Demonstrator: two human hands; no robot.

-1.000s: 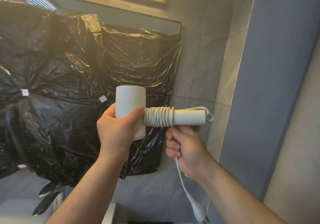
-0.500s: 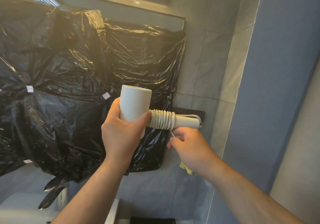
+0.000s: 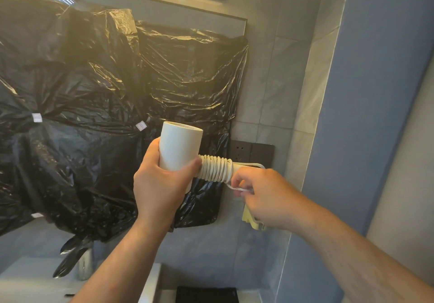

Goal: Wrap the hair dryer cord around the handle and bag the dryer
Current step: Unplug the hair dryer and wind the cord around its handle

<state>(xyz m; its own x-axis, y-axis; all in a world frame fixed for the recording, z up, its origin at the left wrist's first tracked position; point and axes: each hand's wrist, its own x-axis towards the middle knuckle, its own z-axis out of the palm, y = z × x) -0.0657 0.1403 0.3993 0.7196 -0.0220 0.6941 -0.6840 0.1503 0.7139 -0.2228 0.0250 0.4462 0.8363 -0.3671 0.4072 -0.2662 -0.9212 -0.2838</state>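
Observation:
A white hair dryer [image 3: 178,147] is held up in front of the wall, barrel upright and handle pointing right. My left hand [image 3: 159,185] grips the lower part of the barrel. The white cord [image 3: 215,167] sits in several tight coils around the handle near the barrel. My right hand [image 3: 265,192] is at the handle's end and hides it, pinching the loose cord just below the coils. A thin loop of cord [image 3: 253,165] shows above that hand. The plug is out of sight.
Crumpled black plastic sheeting [image 3: 94,115] covers the mirror behind the dryer. A dark wall socket plate [image 3: 251,152] is right behind the handle. Something pale yellow [image 3: 250,218] hangs below my right hand. A black item [image 3: 206,297] lies on the counter below, a blue wall [image 3: 375,115] at right.
My right hand has come up from under the handle to its end, taking the hanging cord and plug out of sight. The dryer has shifted slightly and the view now shows the socket.

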